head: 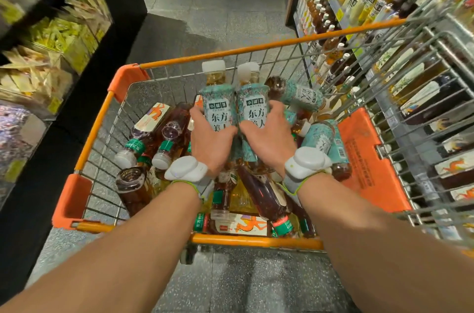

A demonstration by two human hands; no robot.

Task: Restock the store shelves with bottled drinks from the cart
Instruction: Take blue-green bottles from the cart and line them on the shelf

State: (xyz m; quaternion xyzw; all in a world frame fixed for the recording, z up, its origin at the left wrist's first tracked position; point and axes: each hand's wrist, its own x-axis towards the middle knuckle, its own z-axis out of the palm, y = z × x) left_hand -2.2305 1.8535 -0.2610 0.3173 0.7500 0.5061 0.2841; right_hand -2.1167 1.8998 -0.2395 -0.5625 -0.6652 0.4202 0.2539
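Two upright tea bottles with teal labels and white caps are held side by side over the cart. My left hand (pixel 209 137) grips the left bottle (pixel 217 97). My right hand (pixel 269 137) grips the right bottle (pixel 252 101). Both bottles stand above the orange wire cart (pixel 102 118), which is piled with several lying bottles of dark and amber tea (pixel 259 192). More teal-label bottles (pixel 323 138) lie at the cart's right side.
Drink shelves (pixel 341 5) stocked with bottles run along the right, partly seen through the cart's raised wire flap (pixel 420 87). Black shelves of yellow packets (pixel 59 38) stand on the left. Grey floor (pixel 218 0) stretches ahead between them.
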